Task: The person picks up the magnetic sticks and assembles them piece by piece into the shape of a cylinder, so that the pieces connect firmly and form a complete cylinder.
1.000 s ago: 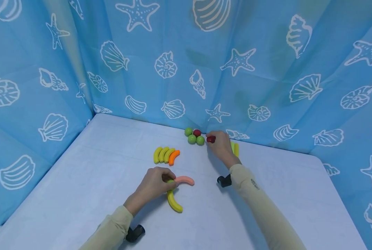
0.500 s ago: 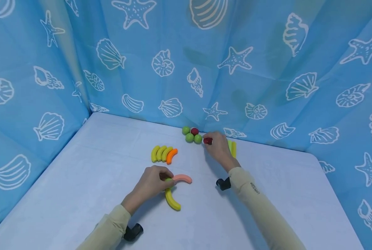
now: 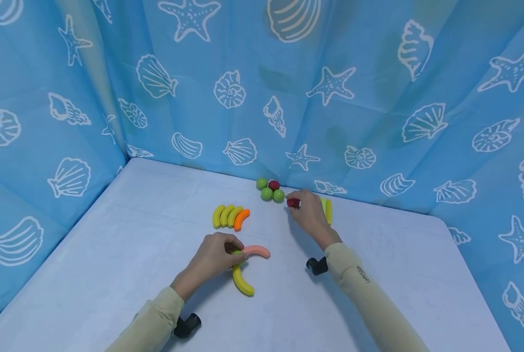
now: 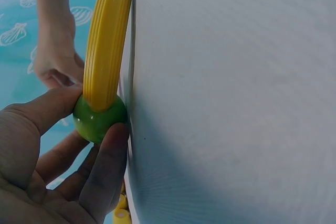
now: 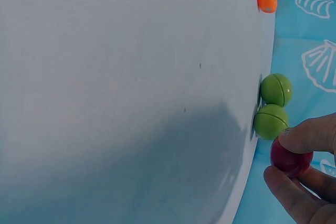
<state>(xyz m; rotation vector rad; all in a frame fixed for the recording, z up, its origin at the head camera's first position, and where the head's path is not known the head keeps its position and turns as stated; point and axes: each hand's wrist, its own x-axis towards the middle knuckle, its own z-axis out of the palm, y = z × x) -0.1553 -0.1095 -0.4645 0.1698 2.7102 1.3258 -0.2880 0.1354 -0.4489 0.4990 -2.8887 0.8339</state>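
My left hand (image 3: 213, 254) pinches a green ball (image 4: 93, 123) between thumb and fingers. A yellow ribbed curved piece (image 3: 242, 282), banana-like, meets the ball on its near side. On the right, a pink curved piece (image 3: 258, 251) reaches out from the fingertips; whether it is joined to the ball is hidden by them. Farther back, my right hand (image 3: 309, 212) holds a dark red ball (image 5: 290, 161) between thumb and fingers, apart from the tabletop. Just left of that hand sit several green balls (image 3: 266, 194) with another red ball (image 3: 273, 185) at the table's back edge.
Several yellow banana-shaped pieces (image 3: 224, 216) and an orange curved piece (image 3: 241, 220) lie in a row left of centre. Yellow-green sticks (image 3: 328, 211) are partly hidden behind my right hand. A blue shell-patterned curtain (image 3: 262, 88) borders the white table (image 3: 156, 205).
The head view shifts slightly at first. My right hand, still holding the red ball, has drawn back a little toward me. The left hand keeps its grip in place.
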